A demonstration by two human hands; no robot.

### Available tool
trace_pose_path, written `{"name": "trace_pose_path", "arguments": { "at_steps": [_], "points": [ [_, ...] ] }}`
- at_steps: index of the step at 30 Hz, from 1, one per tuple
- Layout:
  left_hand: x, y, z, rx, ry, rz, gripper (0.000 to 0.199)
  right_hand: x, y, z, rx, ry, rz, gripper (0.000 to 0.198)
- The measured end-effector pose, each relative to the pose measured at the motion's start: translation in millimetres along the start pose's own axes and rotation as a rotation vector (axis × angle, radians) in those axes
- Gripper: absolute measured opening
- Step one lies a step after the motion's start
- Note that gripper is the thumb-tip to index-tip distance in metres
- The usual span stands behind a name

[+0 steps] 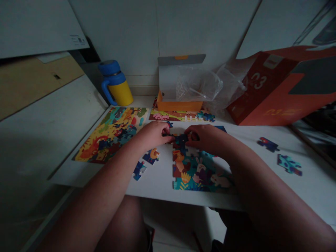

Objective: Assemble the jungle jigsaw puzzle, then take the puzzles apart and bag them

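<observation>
A partly assembled jigsaw puzzle [203, 171] with rabbits and a fox-like animal lies on the white table. At its upper left edge is a dark blue puzzle piece [181, 140], between my two hands. My left hand [159, 133] is closed, thumb and fingertips pinching the dark piece's left end. My right hand [201, 135] pinches at the right side of the same dark area, its fingers partly hiding the pieces under it. Loose puzzle pieces lie left of the puzzle, one with an orange figure [151, 156] and a blue one [139, 170].
A finished-looking yellow animal picture [112, 133] lies left. Behind are a blue-yellow flask [122, 91], an open orange box [178, 106] with clear plastic bags [202, 84], and a big red box [270, 94]. Two loose pieces [268, 144] lie right. The table's front edge [162, 200] is near my legs.
</observation>
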State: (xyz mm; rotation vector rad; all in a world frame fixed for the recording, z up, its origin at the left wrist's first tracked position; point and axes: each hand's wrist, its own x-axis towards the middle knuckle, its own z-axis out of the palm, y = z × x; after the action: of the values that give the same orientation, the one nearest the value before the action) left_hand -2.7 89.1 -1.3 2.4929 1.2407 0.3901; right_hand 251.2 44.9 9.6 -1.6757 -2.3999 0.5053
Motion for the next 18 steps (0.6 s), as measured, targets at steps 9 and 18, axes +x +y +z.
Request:
{"name": "trace_pose_path", "arguments": {
  "at_steps": [9,18],
  "points": [
    [1,5,2,-0.001,0.021,0.016,0.016,-4,-1,3,-0.033,0.017,-0.016,0.031],
    [1,13,0,0.013,-0.003,0.015,0.005,-6,-4,-1,-0.101,-0.007,0.053,0.037]
  ]
}}
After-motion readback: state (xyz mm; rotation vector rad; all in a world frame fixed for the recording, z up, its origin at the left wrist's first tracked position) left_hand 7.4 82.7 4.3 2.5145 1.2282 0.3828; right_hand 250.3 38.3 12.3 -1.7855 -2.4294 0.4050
